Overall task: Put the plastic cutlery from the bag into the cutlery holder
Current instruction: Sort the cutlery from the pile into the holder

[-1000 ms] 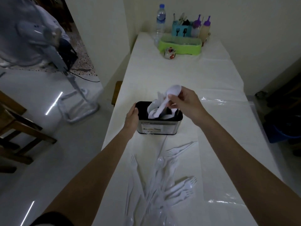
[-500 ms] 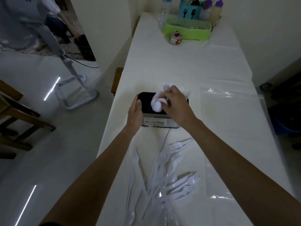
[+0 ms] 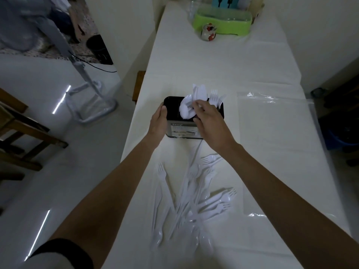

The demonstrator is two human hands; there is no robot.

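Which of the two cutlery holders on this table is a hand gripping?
The black cutlery holder nearest the person: the left hand grips its side. The blue holder at the far end stands untouched.

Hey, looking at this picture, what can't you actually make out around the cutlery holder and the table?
Head view only:
- The right hand covers part of the holder; whether it pinches one of the spoons is unclear.
- Label text: too small.
- Forks in the near pile: overlapping, uncountable.
- Blue container: cut off by the top edge.
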